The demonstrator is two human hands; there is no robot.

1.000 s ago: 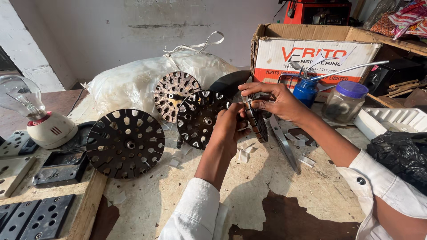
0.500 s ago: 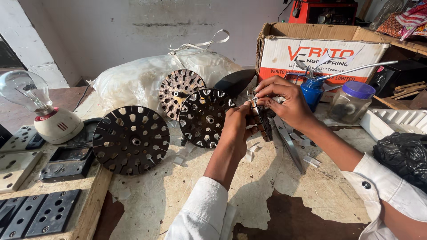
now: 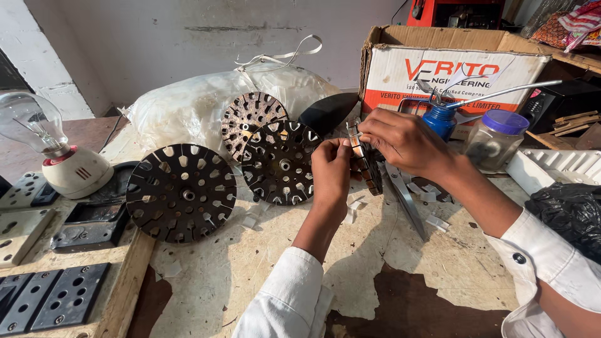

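Currently both hands work on a dark round slotted metal stator core (image 3: 366,164), held upright on edge above the worn pale workbench (image 3: 263,269), just right of centre. Left hand (image 3: 332,169) has fingers clamped together on the core's near rim. Right hand (image 3: 404,141) grips the top edge from behind, fingertips pinched on it. Just left of the hands, a black slotted disc (image 3: 280,163) leans upright; a rusty slotted disc (image 3: 250,120) stands behind it against a white plastic sack (image 3: 188,106). A larger black slotted disc (image 3: 181,193) lies flat further left. A blue oil can with long spout (image 3: 441,119) and a clear jar with purple lid (image 3: 496,139) stand near the right hand, before a cardboard box (image 3: 451,62). A clear bulb on white holder (image 3: 59,153) sits far left.
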